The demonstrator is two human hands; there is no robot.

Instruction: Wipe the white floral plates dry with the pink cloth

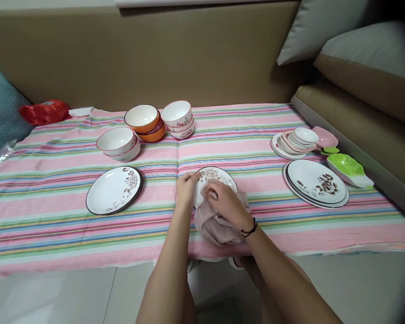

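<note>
A white plate (227,178) with a dark rim and brown flowers is in front of me at the middle of the striped cloth. My left hand (186,189) is closed on its left edge, thumb near the rim. Over the plate, my right hand (224,201) pinches a greyish-pink cloth (218,228), its fingers curled. The cloth hangs bunched below that hand and covers the near part of the plate. A black band circles my right wrist.
Oval plates (110,191) lie to the left. Behind them stand white bowls (116,141), orange bowls (141,118) and floral bowls (177,114). On the right are stacked plates (303,175), small dishes (305,136) and a green leaf-shaped dish (347,165). A red package (45,112) rests far left.
</note>
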